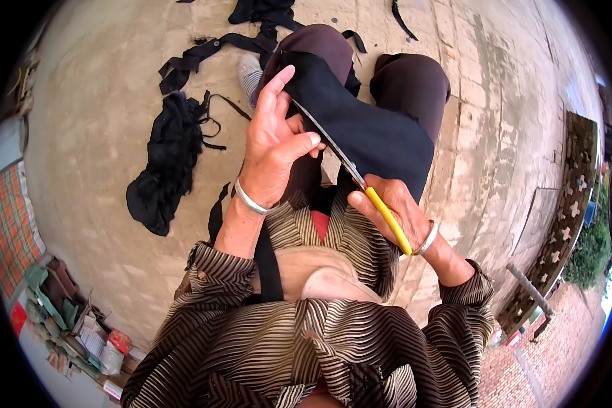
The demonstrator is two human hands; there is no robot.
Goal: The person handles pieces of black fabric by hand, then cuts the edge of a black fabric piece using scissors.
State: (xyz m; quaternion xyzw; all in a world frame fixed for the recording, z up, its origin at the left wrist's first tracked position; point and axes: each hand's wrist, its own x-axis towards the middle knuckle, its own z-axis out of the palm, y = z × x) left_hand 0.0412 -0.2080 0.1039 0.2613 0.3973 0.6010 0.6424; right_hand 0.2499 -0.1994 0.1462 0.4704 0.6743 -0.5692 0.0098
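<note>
A dark navy cloth [367, 126] lies across my knees. My right hand [394, 207] is closed round the yellow-handled scissors [389, 221], whose long blades point up and left along the cloth's near edge. Beside the blades, at the cloth's left edge, is my left hand [272, 146]. Its index finger stretches upward and the thumb reaches toward the blades; the other fingers are curled and partly hidden, and whether they pinch the cloth is unclear. A black strip [268, 265] hangs near my left forearm.
On the paved floor [88, 170] to the left lies a crumpled black cloth [163, 163]. More black strips [183, 64] are scattered beyond my knees. Piled items [92, 333] stand at lower left; a low patterned wall [568, 217] runs along the right.
</note>
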